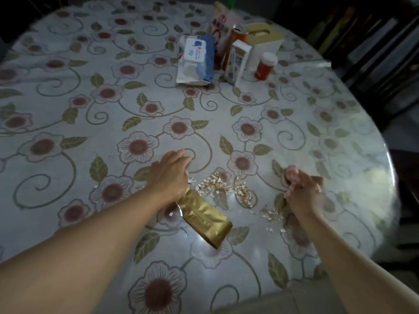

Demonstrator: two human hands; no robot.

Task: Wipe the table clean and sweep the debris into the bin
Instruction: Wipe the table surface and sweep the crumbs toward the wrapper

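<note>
Pale crumbly debris (217, 184) lies in a loose heap on the flowered tablecloth (68, 87), with a smaller patch of debris nearer the front right. A gold foil bag (204, 219) lies flat just in front of the heap, its open end pointing left. My left hand (171, 173) is over the bag's open end at the left of the heap, back up, fingers stretched forward. My right hand (303, 192) is to the right of the heap, blurred, its fingers curled round a pinkish wad (292, 174). No bin is in view.
At the back of the table stand a blue and white wipes pack (196, 60), a small white carton (238, 62), an orange carton (237, 36), a white box (265, 41) and a red bottle (265, 65). The table's round edge (388, 159) curves down the right, with dark furniture beyond.
</note>
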